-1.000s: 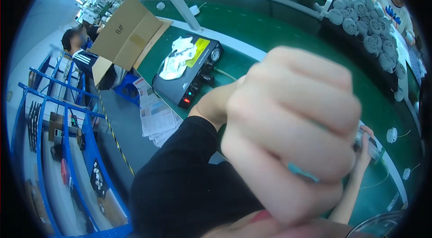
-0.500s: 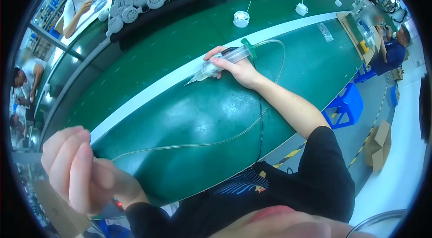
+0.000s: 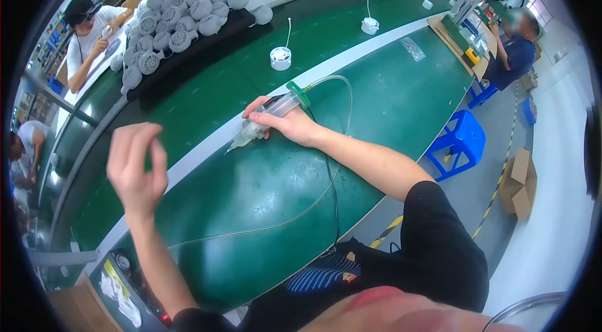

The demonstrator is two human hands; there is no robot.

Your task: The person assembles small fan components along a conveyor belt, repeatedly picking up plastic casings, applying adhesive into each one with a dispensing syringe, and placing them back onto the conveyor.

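My left hand (image 3: 135, 169) is raised over the near left part of the green bench (image 3: 263, 194), its fingers loosely bent, the thumb apart from them, nothing visible between. My right hand (image 3: 291, 124) is closed around a clear syringe (image 3: 282, 105) with a green cap (image 3: 298, 95) at its upper right end. The tip points down and left, just above the bench near the white edge strip. From the cap a thin clear tube (image 3: 348, 97) loops down and runs left across the bench.
Grey round mask-like parts (image 3: 182, 18) are piled beyond the belt. A white round part (image 3: 280, 58) and another (image 3: 370, 25) lie on the green belt. A control box (image 3: 122, 261) sits at lower left, a blue stool (image 3: 461, 137) at right. Co-workers (image 3: 88, 34) sit across and farther off.
The view has swung from the control box side to the bench. Since the middle frame, my left hand has moved up and away, its thumb now apart; my right hand still holds the syringe.
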